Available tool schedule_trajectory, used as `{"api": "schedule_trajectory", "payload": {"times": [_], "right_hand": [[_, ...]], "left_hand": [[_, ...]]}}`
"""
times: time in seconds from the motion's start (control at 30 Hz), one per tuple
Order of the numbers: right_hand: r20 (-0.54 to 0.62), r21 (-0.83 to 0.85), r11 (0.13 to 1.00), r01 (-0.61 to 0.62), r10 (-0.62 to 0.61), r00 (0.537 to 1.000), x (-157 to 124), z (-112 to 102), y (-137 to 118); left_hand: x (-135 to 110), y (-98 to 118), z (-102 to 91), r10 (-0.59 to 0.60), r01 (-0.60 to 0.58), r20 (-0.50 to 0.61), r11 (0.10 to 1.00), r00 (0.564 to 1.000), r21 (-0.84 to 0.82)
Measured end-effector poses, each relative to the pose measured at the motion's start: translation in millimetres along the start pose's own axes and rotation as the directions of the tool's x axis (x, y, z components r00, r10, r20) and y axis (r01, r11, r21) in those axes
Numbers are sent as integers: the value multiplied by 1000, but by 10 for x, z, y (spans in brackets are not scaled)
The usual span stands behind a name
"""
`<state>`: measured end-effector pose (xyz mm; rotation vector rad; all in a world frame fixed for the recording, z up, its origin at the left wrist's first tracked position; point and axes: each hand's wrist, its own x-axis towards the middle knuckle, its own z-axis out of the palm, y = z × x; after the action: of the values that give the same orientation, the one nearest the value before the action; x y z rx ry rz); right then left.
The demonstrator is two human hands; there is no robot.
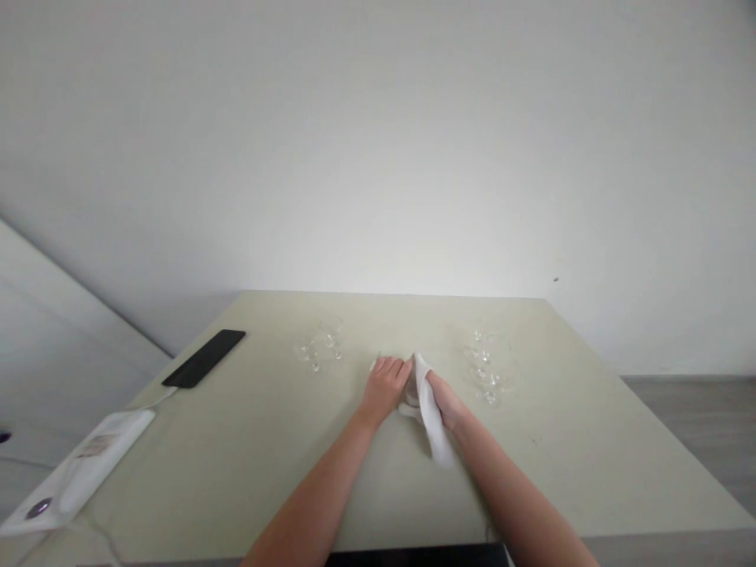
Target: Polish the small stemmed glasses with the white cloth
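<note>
Over the middle of the table, my left hand (pixel 386 386) is closed round what looks like a clear glass (pixel 413 387), mostly hidden by fingers and cloth. My right hand (pixel 447 400) grips a white cloth (pixel 430 409) pressed against the glass; one end hangs down, blurred by motion. Left of my hands, a small group of clear stemmed glasses (pixel 327 339) is on the table. A second group of clear glasses (pixel 485 362) is to the right, nearer my right hand. Their outlines are faint against the tabletop.
The pale table (pixel 248 472) reaches back to a white wall (pixel 390 157). Along its left edge lie a flat black object (pixel 205 358) and a white device (pixel 83 472) with a cable. A dark edge (pixel 416 556) shows at the near side, between my forearms.
</note>
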<state>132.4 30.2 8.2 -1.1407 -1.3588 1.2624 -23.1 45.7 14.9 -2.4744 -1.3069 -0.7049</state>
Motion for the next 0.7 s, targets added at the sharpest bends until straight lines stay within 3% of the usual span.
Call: {"api": "schedule_trajectory", "payload": {"times": [0.07, 0.13, 0.27, 0.33, 0.43, 0.5, 0.6, 0.7], "right_hand": [[22, -49, 999, 15, -14, 1000, -2, -29, -3], [46, -188, 974, 124, -118, 992, -23, -54, -49], [156, -478, 763, 434, -412, 898, -59, -45, -128], [101, -489, 780, 392, -395, 913, -39, -27, -108], [-17, -353, 926, 136, -151, 988, 44, -34, -24], [-6, -233, 972, 21, -23, 1000, 97, -66, 27], [35, -254, 960, 116, -111, 993, 103, -113, 32], [115, -446, 829, 339, -322, 940, 30, -111, -40]], "left_hand": [[13, -10, -10, -2, 0, 49, 999, 999, 35], [23, -32, -10, -55, 53, 136, 998, 989, 20], [21, -49, -18, -147, 157, 232, 987, 962, -24], [14, -35, -21, -144, 151, 204, 988, 968, -19], [11, -6, -5, -96, 96, 123, 995, 988, 10], [17, 4, 17, -70, 67, 84, 997, 994, 30], [30, -16, 45, -87, 83, 102, 996, 991, 38], [34, -62, 38, -141, 141, 207, 990, 968, 13]]}}
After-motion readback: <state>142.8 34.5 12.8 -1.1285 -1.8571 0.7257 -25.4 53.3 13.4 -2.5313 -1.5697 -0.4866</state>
